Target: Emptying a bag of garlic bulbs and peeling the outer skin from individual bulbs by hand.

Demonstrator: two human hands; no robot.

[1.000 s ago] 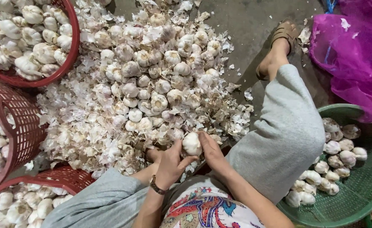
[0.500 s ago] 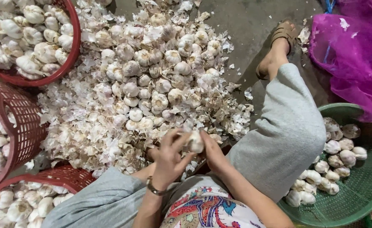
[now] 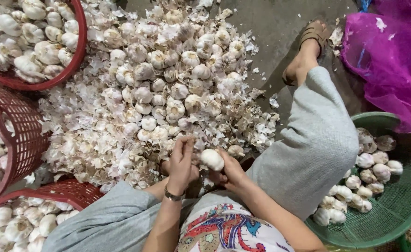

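Both hands pinch one garlic bulb (image 3: 212, 159) | left hand (image 3: 182, 163) | right hand (image 3: 231, 170) | peel best over pile (image 3: 168, 84) ahead

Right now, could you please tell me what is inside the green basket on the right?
The green basket holds a loose cluster of garlic bulbs along its left side; the mesh bottom is bare elsewhere. The grey trouser leg covers its left rim, hiding anything beneath.

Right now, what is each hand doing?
Left hand: fingers raised beside the garlic bulb, grip cannot be told.
Right hand: cupped under it, holding the bulb.
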